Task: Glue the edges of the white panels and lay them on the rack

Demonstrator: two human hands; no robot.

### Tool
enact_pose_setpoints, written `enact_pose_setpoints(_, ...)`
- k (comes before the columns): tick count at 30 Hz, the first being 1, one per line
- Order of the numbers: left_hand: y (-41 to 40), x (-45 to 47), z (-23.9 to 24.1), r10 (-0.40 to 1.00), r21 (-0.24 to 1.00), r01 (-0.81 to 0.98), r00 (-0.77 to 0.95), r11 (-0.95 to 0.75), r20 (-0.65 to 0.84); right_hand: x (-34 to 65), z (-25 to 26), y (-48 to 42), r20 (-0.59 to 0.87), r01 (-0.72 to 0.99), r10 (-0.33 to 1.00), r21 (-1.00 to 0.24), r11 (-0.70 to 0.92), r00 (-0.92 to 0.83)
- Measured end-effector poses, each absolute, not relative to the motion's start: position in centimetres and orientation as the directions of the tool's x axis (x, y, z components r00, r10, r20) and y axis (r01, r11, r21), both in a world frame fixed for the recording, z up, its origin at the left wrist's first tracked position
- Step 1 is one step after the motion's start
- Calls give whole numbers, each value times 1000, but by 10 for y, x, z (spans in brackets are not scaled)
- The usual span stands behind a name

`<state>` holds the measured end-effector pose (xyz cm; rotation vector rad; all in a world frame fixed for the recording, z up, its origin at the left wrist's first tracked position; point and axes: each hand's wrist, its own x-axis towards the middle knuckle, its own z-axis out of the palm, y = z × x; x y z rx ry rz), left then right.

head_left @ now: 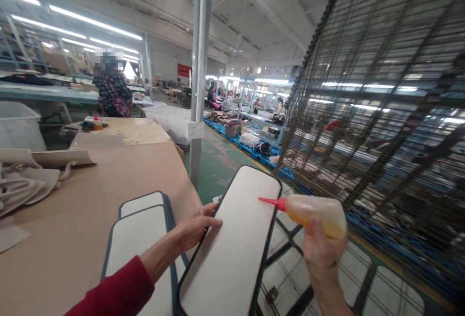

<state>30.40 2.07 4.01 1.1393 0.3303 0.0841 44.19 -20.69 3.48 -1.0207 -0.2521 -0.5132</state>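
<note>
In my left hand [198, 229] is the left edge of a long white panel [232, 243] with a dark rim and rounded corners, tilted up before me. The thumb lies on its white face. My right hand [323, 248] grips a translucent squeeze bottle [319, 212] partly filled with amber liquid. Its thin red nozzle points left, over the upper right part of the panel; whether the tip touches I cannot tell. Two similar dark-rimmed panels [138, 238] lie overlapping on the brown table [83, 199], left of my left hand.
Wire racks [363, 88] rise at the right, with more white panels [356, 262] below. Cream pieces [29, 180] lie at the table's left. A metal post [199, 64] with a socket stands ahead. White bins [170, 117] and a person [112, 88] are farther back.
</note>
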Motion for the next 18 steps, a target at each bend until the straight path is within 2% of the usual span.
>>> enact_pose_setpoints(1,16,305,42,226,902,92,953,422,-202,444,35,-210,436,527,-300,-745,408,848)
enact_pose_setpoints(3,10,309,44,225,902,90,953,422,-200,434,25,-218,430,485,-224,-774,407,875)
enact_pose_setpoints(4,7,311,44,223,903,98,953,419,-207,425,18,-223,422,448,-159,-795,409,893)
enact_pose_setpoints(6,2,316,42,215,908,102,955,407,-204,411,8,-233,398,334,62,-835,438,915)
enact_pose_setpoints(7,-2,318,41,208,914,94,960,396,-189,409,7,-239,412,331,102,-836,438,905)
enact_pose_setpoints(8,-6,320,41,191,921,83,967,381,-166,411,11,-244,440,366,87,-827,426,894)
enact_pose_setpoints(9,-11,322,42,168,928,72,976,366,-142,418,17,-249,479,430,18,-804,411,878)
enact_pose_setpoints(11,-24,327,45,109,935,62,988,350,-106,437,30,-259,521,555,-196,-753,353,831)
enact_pose_setpoints(13,-36,334,47,61,934,71,993,349,-99,450,34,-268,524,588,-267,-742,323,809)
enact_pose_setpoints(16,-48,344,46,51,936,85,993,341,-108,437,15,-276,507,536,-176,-787,303,844)
enact_pose_setpoints(18,-53,350,44,46,940,89,993,329,-111,420,-1,-281,463,424,41,-841,335,886)
